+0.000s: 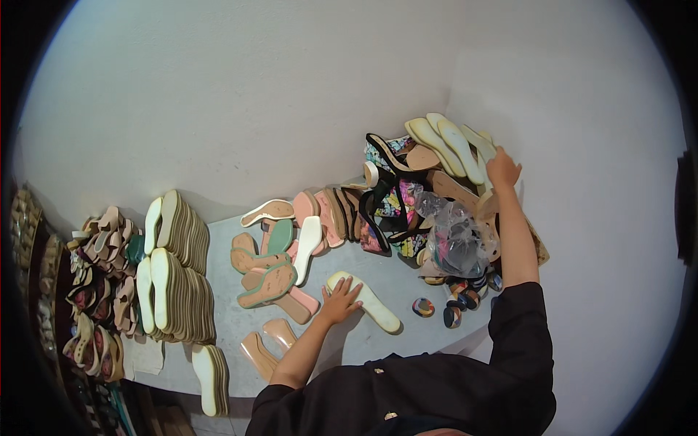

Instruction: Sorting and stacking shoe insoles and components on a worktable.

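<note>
Rests with the left hand (340, 300) palm down, fingers spread wide, on a cream sole (379, 315), flat on the grey table (378, 270) and slanting out from beneath the palm toward the right and the body. Reaches with the right hand (503, 172), arm outstretched, to the far right end of a heap, with fingers bent at a pale sole (476, 139); cannot tell whether closed on it or only touching.

Just left of the right hand, atop the heap, overlapping yellowish soles (459, 154). Below and left of that hand, floral wedges (404, 201) with black straps, and nearer the body a clear plastic bag (460, 236). Between the hands, toward the right forearm, a loose patterned round piece (424, 307), with a cluster of dark round pieces (453, 316) just beyond.

Beyond the left hand, a white sole (308, 248) and a row of brown and pink soles (329, 216). Left of it, green-edged footbeds (267, 284); beside the forearm, tan wedges (259, 354). Farther left, tall stacks of cream soles (190, 301), then sandal parts (110, 243). Behind everything, a pale wall (291, 109).
</note>
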Demonstrator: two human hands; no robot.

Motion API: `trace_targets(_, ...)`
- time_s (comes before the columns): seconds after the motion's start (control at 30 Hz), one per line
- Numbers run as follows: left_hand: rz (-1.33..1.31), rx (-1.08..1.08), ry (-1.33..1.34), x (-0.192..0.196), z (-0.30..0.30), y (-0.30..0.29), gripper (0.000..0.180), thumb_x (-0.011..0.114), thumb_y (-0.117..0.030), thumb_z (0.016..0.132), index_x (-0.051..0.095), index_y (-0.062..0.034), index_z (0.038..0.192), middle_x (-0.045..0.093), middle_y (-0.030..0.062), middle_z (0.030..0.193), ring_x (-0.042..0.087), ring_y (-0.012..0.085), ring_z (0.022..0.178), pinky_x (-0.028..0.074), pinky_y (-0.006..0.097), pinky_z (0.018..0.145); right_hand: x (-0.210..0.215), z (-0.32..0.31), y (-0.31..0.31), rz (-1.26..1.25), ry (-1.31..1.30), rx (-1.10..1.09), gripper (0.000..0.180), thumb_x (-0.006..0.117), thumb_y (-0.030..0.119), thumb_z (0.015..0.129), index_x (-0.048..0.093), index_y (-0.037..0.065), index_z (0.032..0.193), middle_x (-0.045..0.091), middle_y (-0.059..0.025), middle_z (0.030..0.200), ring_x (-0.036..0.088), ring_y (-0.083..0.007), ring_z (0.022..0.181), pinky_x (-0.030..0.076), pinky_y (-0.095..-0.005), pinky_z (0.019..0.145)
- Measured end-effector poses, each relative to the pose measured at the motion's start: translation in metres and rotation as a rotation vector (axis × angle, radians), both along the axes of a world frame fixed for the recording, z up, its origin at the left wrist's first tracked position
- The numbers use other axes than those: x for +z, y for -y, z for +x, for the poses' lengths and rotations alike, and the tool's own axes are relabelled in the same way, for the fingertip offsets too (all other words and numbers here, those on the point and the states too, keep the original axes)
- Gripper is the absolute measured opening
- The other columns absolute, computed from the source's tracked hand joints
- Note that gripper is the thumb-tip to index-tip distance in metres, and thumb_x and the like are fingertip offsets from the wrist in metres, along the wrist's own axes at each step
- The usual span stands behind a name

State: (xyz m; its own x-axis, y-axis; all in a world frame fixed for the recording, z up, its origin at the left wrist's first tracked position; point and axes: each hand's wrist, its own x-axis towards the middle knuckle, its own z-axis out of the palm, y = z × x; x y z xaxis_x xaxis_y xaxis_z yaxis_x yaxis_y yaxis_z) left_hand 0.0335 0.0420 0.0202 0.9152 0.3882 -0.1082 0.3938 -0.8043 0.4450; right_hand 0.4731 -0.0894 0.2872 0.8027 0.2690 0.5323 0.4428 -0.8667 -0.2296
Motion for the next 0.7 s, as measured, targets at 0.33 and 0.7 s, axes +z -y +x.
trace_targets(0.33, 0.098, 0.268, 0.553, 0.086, -0.002, 0.012, 0.053, 0.059, -0.034, 0.083, 0.044, -0.0139, 0.129, 0.033, 0.0129, 0.140, 0.027, 0.0352, 0.130, 0.014, 0.059, 0.101, 0.103, -0.140, 0.005, 0.824, 0.013, 0.777, 0.042, 0.071, 0.005, 0.070, 0.056, 0.005, 0.110, 0.066, -0.0068, 0.088, 0.060, -0.0133, 0.084, 0.047, -0.0253, 0.074)
trace_targets(0.7, -0.419, 0.365, 0.827, 0.143, -0.055, 0.009, 0.044, 0.070, -0.017, 0.077, 0.054, 0.0030, 0.113, 0.063, 0.0121, 0.096, 0.059, 0.0233, 0.091, 0.046, 0.033, 0.083, -0.035, -0.298, -0.063, 0.177, -0.609, 1.595, 0.041, 0.071, 0.010, 0.072, 0.058, 0.003, 0.110, 0.061, -0.0066, 0.103, 0.059, -0.0148, 0.094, 0.047, -0.0287, 0.083)
